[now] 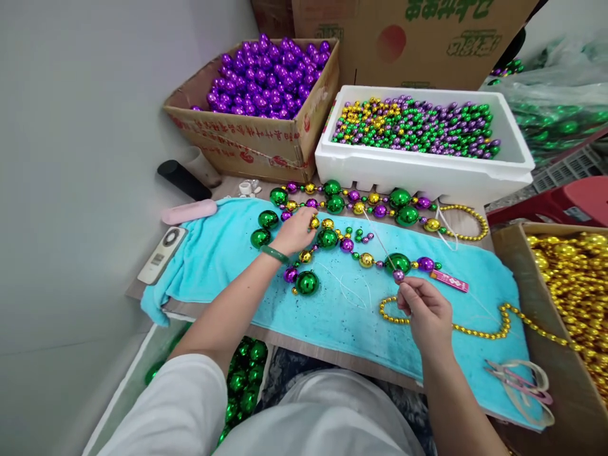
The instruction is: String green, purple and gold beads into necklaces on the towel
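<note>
My right hand (425, 310) is closed, thumb and forefinger pinched at a small purple bead (398, 276). A thin white cord (377, 235) slants up and left from that bead. Farther left, my left hand (295, 234), with a green bangle (274, 254) at the wrist, has its fingers curled at a small gold bead (314, 222). Between the hands lies a strand of green, gold and purple beads, with a large green bead (327, 239) near my left hand and another large green bead (398, 263) just beyond my right. Loose small beads (365, 238) lie near the strand.
A turquoise towel (332, 323) covers the table. Behind stand a carton (247, 149) of purple beads and a white foam box (418, 166) of mixed bead strings. Scissors (520, 383), a pink lighter (449, 280) and a gold bead chain (479, 332) lie on the right.
</note>
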`<state>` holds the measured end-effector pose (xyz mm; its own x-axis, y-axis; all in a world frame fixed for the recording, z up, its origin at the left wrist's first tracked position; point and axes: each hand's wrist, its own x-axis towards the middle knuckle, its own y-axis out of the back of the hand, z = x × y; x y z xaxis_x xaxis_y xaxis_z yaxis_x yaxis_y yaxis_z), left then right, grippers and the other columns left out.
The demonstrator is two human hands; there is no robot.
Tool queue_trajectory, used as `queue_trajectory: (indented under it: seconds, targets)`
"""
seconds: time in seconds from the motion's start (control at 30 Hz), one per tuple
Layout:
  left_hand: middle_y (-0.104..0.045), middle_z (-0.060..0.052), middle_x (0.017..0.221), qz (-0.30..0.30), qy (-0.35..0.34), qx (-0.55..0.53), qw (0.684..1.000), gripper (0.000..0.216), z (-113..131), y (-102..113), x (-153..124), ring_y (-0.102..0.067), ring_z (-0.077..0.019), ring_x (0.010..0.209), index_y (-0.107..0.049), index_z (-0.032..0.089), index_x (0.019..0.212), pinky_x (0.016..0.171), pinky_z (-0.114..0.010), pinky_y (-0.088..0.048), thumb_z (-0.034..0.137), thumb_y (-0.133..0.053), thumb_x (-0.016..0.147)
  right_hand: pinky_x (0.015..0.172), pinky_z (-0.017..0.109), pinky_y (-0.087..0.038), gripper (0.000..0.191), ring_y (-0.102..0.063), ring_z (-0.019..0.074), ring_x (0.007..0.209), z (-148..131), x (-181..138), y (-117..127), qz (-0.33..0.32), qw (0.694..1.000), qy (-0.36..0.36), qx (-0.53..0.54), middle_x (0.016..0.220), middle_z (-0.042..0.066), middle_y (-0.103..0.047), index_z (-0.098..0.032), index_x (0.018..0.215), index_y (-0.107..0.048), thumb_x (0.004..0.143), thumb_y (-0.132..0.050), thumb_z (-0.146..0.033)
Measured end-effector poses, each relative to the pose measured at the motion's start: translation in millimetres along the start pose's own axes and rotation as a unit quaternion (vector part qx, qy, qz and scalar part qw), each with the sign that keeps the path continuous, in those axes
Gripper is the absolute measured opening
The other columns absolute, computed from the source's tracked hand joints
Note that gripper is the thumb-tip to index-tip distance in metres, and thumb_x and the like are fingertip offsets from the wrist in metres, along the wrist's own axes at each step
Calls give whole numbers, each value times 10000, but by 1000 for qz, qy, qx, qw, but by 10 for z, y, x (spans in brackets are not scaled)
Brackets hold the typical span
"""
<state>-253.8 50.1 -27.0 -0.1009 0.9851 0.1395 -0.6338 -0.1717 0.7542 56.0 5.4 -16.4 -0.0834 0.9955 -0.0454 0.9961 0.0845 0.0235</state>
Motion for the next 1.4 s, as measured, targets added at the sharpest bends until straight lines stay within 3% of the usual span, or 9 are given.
queue_trajectory:
  seconds: [0.07,0.13,0.23,0.53,0.8,0.97,1.13,1.27,1.4]
  targets:
    - [-580,-84,1127,45,33,-148,987,356,72,64,-76,-573,-218,996,-575,180,1061,894,-375,-469,154,-674,720,414,221,-357,203,-463,100,455,-16,-10,-14,-14,1000,-4,-10,511,-23,-526,-174,779,-674,766,-699,-376]
    - [-594,-52,1098,63,60,-294,952,370,163,130,-178,-593,-173,927,-567,197,1056,860,-340,-485,199,-714,716,408,220,-355,208,-443,96,443,-31,-29,-51,-35,999,-6,-20,496,-30,-502,-174,761,-677,751,-701,-381]
    - [-622,-30,1084,79,47,-400,912,384,288,200,-332,-592,-153,960,-599,216,1040,901,-311,-470,198,-761,693,394,216,-330,218,-408,89,429,-36,-59,-128,-66,997,-5,-36,483,-33,-477,-174,739,-682,747,-693,-391]
    - [-638,-42,1126,96,-4,-410,907,320,398,251,-494,-573,-181,1107,-651,225,988,994,-334,-448,151,-765,699,413,222,-314,242,-390,93,443,-14,-97,-234,-81,995,-9,-51,483,-30,-461,-169,733,-684,758,-672,-409]
    - [-623,-60,1130,88,-30,-360,928,283,419,273,-527,-546,-221,1161,-679,229,974,1009,-378,-445,159,-746,708,412,220,-261,263,-325,79,445,12,-108,-179,-87,994,-21,-60,485,-42,-408,-166,749,-692,768,-676,-428]
    - [-609,-61,1149,18,-23,-326,945,411,427,327,-596,-561,-204,1098,-649,255,1100,933,-344,-479,165,-753,712,406,219,-233,264,-309,76,440,-24,-36,-89,-98,991,-29,-86,476,-40,-402,-167,741,-706,752,-672,-428]
    - [-607,-21,933,-35,44,-489,871,385,459,257,-643,-582,-138,871,-623,203,954,748,-242,-488,222,-835,633,422,228,-288,258,-378,90,445,-31,52,-44,-127,987,-50,-89,477,-29,-454,-164,718,-700,713,-693,-422]
    - [-605,-7,875,-18,108,-579,808,405,549,117,-652,-569,-117,754,-607,209,967,651,-239,-487,284,-834,639,415,229,-303,300,-389,94,422,47,57,-106,-150,983,-103,-39,444,-38,-451,-159,720,-670,683,-704,-455]
    - [-607,-4,922,16,126,-610,782,424,637,21,-660,-582,-117,775,-612,225,984,672,-247,-501,269,-837,627,420,221,-300,312,-397,91,421,121,49,-149,-154,980,-126,-21,444,-39,-464,-158,729,-657,684,-705,-463]
